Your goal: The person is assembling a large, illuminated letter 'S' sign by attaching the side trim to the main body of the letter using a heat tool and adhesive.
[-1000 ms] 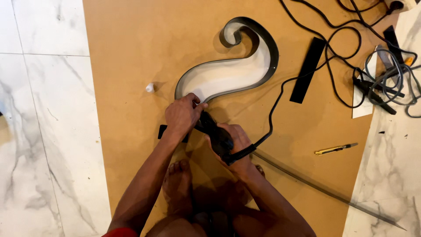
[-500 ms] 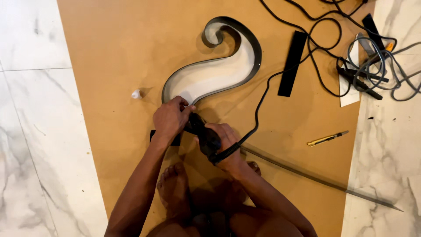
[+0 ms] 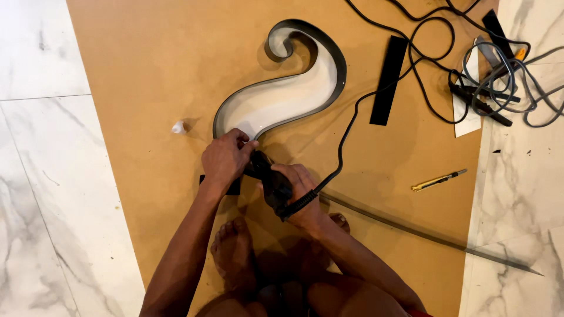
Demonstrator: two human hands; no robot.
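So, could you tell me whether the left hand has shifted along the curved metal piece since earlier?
No: the left hand remains pressed at the curved metal piece's lower tip.

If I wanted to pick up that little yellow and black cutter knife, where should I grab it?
Probably grip the utility knife around the middle of its slim handle, coming from above. It lies flat on the brown board, slanted, with open space on both long sides.

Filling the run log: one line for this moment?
left hand: on curved metal frame end | right hand: holds black corded tool | surface: brown board
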